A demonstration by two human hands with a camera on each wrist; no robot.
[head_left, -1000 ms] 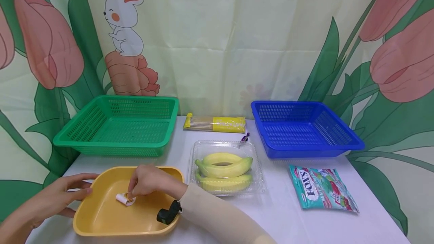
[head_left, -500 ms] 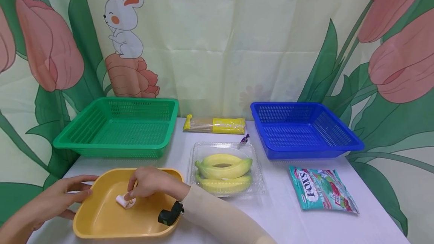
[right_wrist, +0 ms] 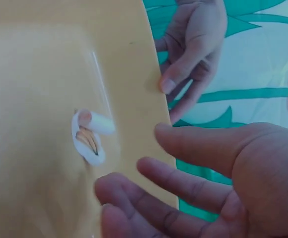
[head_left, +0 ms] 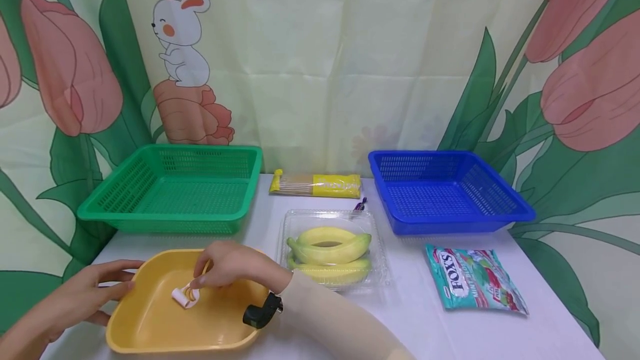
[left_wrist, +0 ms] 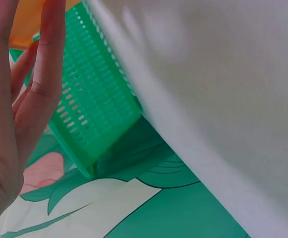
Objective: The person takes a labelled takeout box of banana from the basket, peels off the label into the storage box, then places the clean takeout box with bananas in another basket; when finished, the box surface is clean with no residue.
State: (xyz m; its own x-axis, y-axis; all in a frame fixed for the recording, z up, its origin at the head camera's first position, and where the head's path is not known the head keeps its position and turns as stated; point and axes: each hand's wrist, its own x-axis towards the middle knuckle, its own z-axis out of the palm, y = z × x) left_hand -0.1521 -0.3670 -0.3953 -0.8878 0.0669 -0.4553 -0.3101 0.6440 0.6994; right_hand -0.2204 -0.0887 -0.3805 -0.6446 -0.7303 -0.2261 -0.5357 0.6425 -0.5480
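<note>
A small white paper piece [head_left: 184, 298] with a banana picture and one end curled into a roll lies on the floor of a yellow plastic tub [head_left: 170, 338]. Over the tub, my right hand [head_left: 222, 265] has its fingertips close to the paper in the head view. The right wrist view shows that hand [right_wrist: 253, 173] loosely bent, its fingers apart from the paper [right_wrist: 99, 122] and holding nothing. My left hand [head_left: 92, 290] rests against the tub's left side, thumb on the rim and fingers extended along the outer wall. The left wrist view shows these fingers [left_wrist: 47, 74] fairly straight.
Behind the tub stands a green basket [head_left: 200, 218], with a blue basket [head_left: 465, 221] at the back right. Between them lies a yellow noodle-like packet [head_left: 315, 185]. A clear box [head_left: 382, 260] holds bananas, and a teal FOX'S candy bag [head_left: 477, 279] lies at right.
My right hand has let go of the paper and drawn slightly right, so more of the banana picture shows. The left hand keeps its place at the tub.
</note>
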